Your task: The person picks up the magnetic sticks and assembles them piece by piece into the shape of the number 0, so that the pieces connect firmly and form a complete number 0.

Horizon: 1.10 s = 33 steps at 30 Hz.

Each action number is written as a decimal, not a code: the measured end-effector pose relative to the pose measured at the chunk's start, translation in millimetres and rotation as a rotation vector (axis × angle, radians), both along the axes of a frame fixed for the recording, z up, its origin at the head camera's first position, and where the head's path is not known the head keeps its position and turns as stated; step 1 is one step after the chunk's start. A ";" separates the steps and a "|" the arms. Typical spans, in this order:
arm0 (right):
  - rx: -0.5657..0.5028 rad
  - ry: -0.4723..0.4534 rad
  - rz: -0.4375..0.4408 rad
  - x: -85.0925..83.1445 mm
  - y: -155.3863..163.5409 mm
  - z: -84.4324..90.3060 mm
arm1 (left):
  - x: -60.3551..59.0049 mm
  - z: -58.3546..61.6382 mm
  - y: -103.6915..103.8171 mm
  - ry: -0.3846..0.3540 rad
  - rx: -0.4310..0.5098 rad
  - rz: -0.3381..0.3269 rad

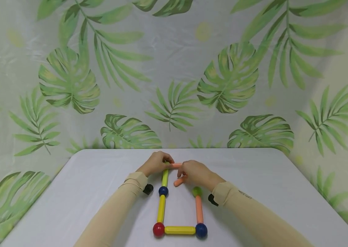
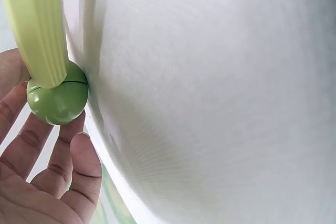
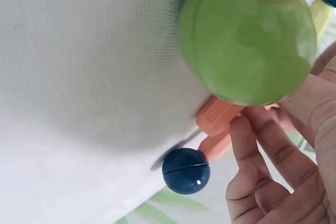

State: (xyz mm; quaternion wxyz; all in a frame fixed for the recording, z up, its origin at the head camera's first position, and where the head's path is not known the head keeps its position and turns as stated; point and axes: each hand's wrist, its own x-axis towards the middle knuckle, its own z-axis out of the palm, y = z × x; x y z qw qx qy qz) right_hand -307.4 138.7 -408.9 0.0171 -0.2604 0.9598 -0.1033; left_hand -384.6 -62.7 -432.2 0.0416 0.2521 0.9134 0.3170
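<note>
My left hand (image 1: 156,163) grips a green ball (image 2: 59,100) at the far end of a yellow-green stick (image 1: 165,177). From that ball an orange stick (image 1: 176,165) runs right, passing behind my right hand (image 1: 196,172). In the right wrist view a dark blue ball (image 3: 185,170) sits on the end of an orange stick beyond the fingers. My right hand holds a second orange stick (image 1: 180,180), its near end sticking out toward the middle of the frame. A nearer green ball (image 3: 247,40) looms large in the right wrist view and partly hides the held stick.
A blue ball (image 1: 163,191) joins the yellow-green stick to a yellow stick (image 1: 161,209). A red ball (image 1: 158,230), another yellow stick (image 1: 180,230) and a blue ball (image 1: 201,231) form the near side. An orange stick (image 1: 199,210) rises on the right. White cloth covers the table (image 1: 254,171).
</note>
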 end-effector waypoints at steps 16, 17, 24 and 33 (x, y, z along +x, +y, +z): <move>-0.050 0.018 0.006 -5.8 10.5 8.6 | 0.1 0.3 0.2 0.005 0.001 0.003; -0.071 0.007 -0.010 -6.8 12.1 9.9 | 0.2 0.3 0.1 0.006 0.001 0.004; -0.299 -0.102 -0.115 -9.6 30.9 12.8 | 0.2 0.5 -0.3 0.000 0.003 0.011; -0.487 -0.188 -0.297 -7.9 50.1 -0.3 | 0.7 0.6 0.1 -0.024 0.027 0.022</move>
